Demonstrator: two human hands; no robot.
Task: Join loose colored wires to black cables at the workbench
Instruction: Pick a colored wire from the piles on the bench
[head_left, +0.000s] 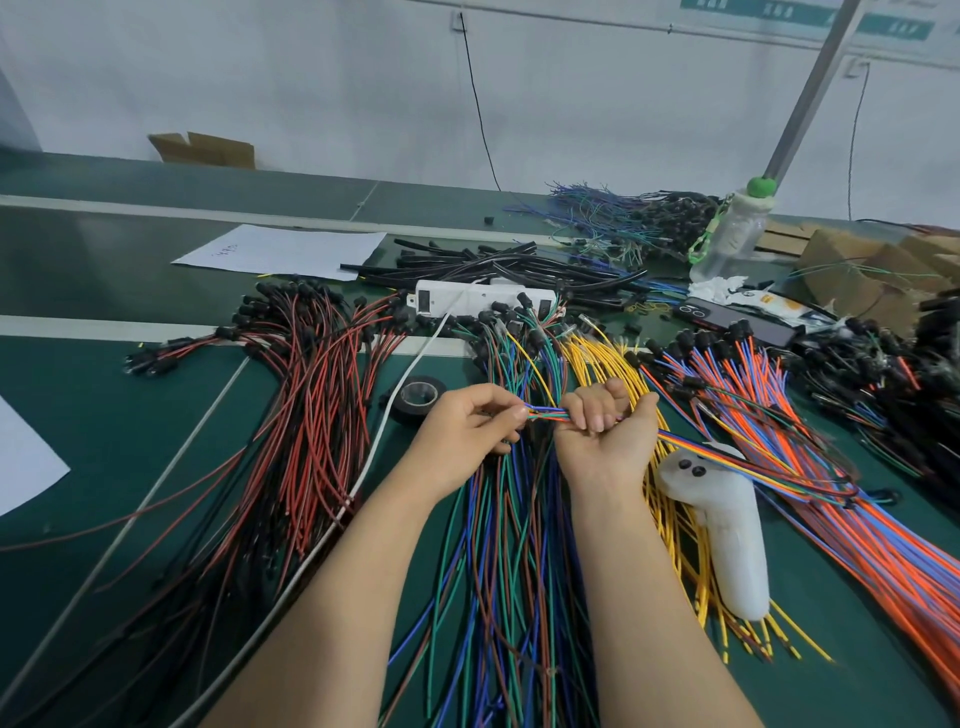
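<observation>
Above the middle of the workbench, clenching a multicoloured wire bundle in the right hand, fingers curled round it, likely to keep strands level; pinching its free ends between thumb and forefinger of the left hand, apparently to align them for joining. Trailing the rest toward the right edge, over a white handheld device. Leaving black cables heaped toward the far edge, black tape roll beside the left hand, presumably for wrapping.

A black tape roll lies just beside the left hand, a white power strip beyond it, a white plastic handle near the right hand.
</observation>
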